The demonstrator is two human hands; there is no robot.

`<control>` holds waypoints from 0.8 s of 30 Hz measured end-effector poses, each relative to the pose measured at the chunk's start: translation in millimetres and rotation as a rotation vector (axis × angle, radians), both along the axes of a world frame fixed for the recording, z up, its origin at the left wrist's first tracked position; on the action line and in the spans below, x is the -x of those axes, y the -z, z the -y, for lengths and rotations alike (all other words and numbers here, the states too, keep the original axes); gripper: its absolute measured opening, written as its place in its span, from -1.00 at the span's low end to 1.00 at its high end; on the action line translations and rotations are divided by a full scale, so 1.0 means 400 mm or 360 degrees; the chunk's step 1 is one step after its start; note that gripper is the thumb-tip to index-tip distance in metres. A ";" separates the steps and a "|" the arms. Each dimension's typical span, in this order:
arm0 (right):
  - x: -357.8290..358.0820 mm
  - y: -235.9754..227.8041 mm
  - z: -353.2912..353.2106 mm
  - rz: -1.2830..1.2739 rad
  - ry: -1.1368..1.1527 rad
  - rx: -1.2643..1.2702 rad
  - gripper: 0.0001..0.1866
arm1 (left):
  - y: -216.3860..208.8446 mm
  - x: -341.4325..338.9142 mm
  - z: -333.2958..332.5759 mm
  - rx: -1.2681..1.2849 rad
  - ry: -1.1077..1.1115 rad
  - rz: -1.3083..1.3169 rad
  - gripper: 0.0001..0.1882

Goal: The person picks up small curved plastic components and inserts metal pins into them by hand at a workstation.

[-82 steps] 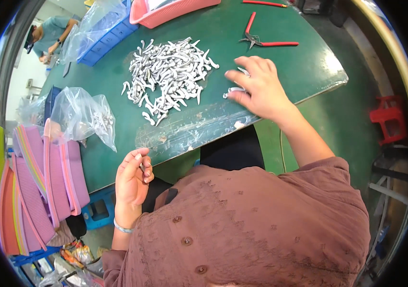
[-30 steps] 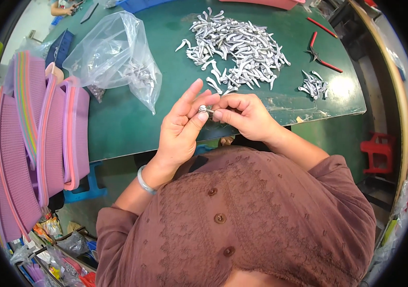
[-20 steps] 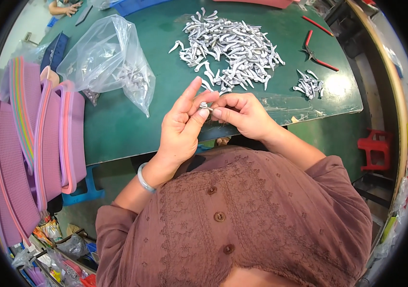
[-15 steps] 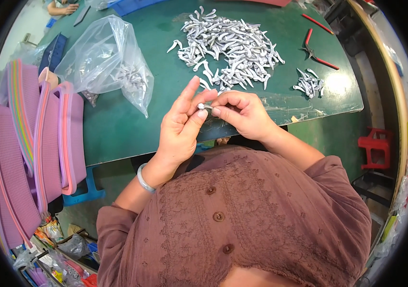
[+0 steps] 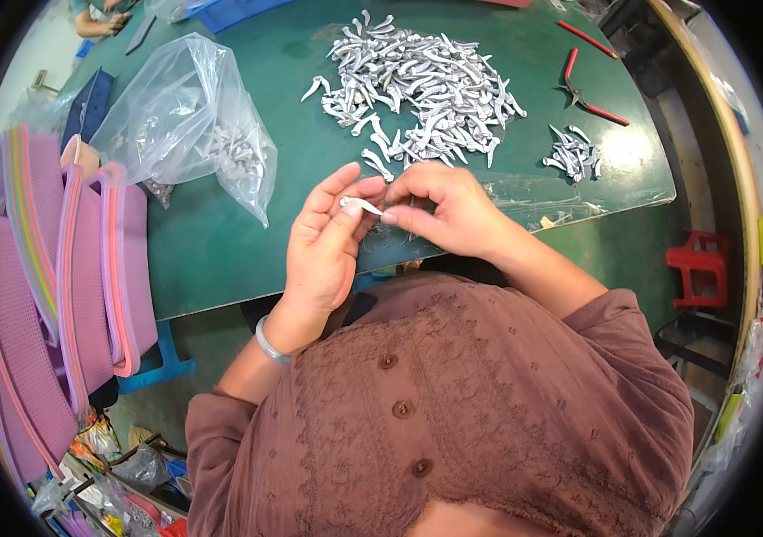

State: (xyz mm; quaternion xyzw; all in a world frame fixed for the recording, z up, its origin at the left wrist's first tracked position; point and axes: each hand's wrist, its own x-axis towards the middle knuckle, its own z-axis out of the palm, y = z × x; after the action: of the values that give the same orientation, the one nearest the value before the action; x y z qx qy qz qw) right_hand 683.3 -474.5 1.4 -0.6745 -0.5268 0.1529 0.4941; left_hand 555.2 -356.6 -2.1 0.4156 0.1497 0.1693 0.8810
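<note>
Between my hands, over the near edge of the green table, is a small curved silver metal piece (image 5: 364, 206). My left hand (image 5: 323, 237) pinches its thicker end between thumb and fingers. The thumb and forefinger of my right hand (image 5: 449, 210) close at its narrow tip. Just beyond lies a big heap of similar curved metal pieces (image 5: 426, 85), a few of them loose at its near side. A smaller pile of such pieces (image 5: 573, 154) sits to the right.
Red-handled pliers (image 5: 578, 94) and a red rod-like tool (image 5: 587, 40) lie at the far right of the table (image 5: 220, 259). A clear plastic bag (image 5: 189, 125) with metal pieces rests at left. Stacked purple baskets (image 5: 95, 268) crowd the left side. A red stool (image 5: 699, 268) stands right.
The curved piece has turned in my fingers, so its side now faces up. My left hand has shifted slightly left and down. The whole view has drifted a little.
</note>
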 end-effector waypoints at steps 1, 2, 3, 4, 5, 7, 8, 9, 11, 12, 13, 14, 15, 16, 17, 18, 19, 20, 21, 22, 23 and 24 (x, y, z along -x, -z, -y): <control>-0.011 -0.003 -0.004 0.0343 0.0067 0.0052 -0.87 | 0.007 0.002 -0.009 0.0003 0.0003 0.0004 -0.63; -0.016 -0.001 -0.014 0.0623 0.0244 0.0066 -0.82 | 0.015 0.003 -0.020 0.0109 -0.0021 -0.0037 -0.68; -0.022 0.000 -0.025 0.0625 0.0247 0.0070 -0.82 | 0.019 0.003 -0.027 0.0215 -0.0046 -0.0078 -0.72; -0.028 0.001 -0.036 0.0816 0.0289 0.0132 -0.83 | 0.018 0.002 -0.028 0.0256 -0.0100 -0.0157 -0.74; -0.032 0.000 -0.050 0.1009 0.0324 0.0190 -0.83 | 0.020 0.004 -0.032 0.0257 -0.0104 -0.0153 -0.74; -0.033 -0.008 -0.070 0.1057 0.0325 0.0200 -0.85 | 0.026 0.010 -0.040 0.0291 -0.0060 -0.0190 -0.75; -0.031 -0.009 -0.077 0.1121 0.0337 0.0274 -0.86 | 0.025 0.012 -0.042 0.0290 -0.0068 -0.0189 -0.75; -0.030 -0.010 -0.083 0.1184 0.0348 0.0348 -0.86 | 0.025 0.014 -0.042 0.0266 -0.0063 -0.0211 -0.77; -0.027 -0.002 -0.089 0.1195 0.0360 0.0389 -0.88 | 0.023 0.016 -0.043 0.0243 -0.0064 -0.0233 -0.78; -0.028 0.006 -0.089 0.1166 0.0386 0.0387 -0.89 | 0.019 0.015 -0.043 0.0237 -0.0050 -0.0254 -0.79; -0.029 0.010 -0.089 0.1136 0.0411 0.0385 -0.90 | 0.017 0.015 -0.043 0.0232 -0.0037 -0.0275 -0.80; -0.026 0.005 -0.089 0.1044 0.0407 0.0306 -0.93 | 0.015 0.016 -0.043 0.0230 -0.0047 -0.0271 -0.80; -0.028 0.005 -0.089 0.1049 0.0398 0.0300 -0.93 | 0.013 0.016 -0.043 0.0201 -0.0069 -0.0310 -0.80; -0.030 0.007 -0.089 0.0908 0.0382 0.0112 -0.95 | 0.010 0.015 -0.042 0.0172 -0.0090 -0.0350 -0.79; -0.033 0.007 -0.087 0.0765 0.0364 -0.0072 -0.96 | 0.006 0.013 -0.039 0.0174 -0.0099 -0.0346 -0.79; -0.029 -0.003 -0.082 0.0642 0.0323 -0.0152 -0.96 | -0.002 0.010 -0.034 0.0128 -0.0126 -0.0329 -0.78; -0.020 -0.008 -0.077 0.0646 0.0314 -0.0154 -0.96 | -0.008 0.008 -0.030 0.0081 -0.0152 -0.0313 -0.77; -0.011 -0.013 -0.070 0.0333 0.0242 -0.0181 -0.96 | -0.012 0.006 -0.027 0.0082 -0.0158 -0.0308 -0.77; -0.006 -0.015 -0.065 0.0021 0.0169 -0.0206 -0.96 | -0.016 0.004 -0.024 -0.0050 -0.0175 -0.0256 -0.76; -0.007 -0.011 -0.061 0.0041 0.0129 -0.0249 -0.96 | -0.019 0.003 -0.022 -0.0183 -0.0192 -0.0204 -0.75; -0.004 -0.015 -0.058 0.0042 0.0126 -0.0248 -0.96 | -0.022 0.004 -0.020 -0.0182 -0.0195 -0.0202 -0.75; 0.000 -0.020 -0.055 -0.0035 0.0119 -0.0261 -0.97 | -0.024 0.005 -0.018 -0.0232 -0.0195 -0.0168 -0.75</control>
State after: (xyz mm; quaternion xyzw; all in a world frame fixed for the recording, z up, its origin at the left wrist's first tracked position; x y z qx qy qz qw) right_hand 683.3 -452.5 9.3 -0.6494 -0.5065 0.0980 0.5587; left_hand 553.2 -349.2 7.4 0.4771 0.2084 0.2112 0.8272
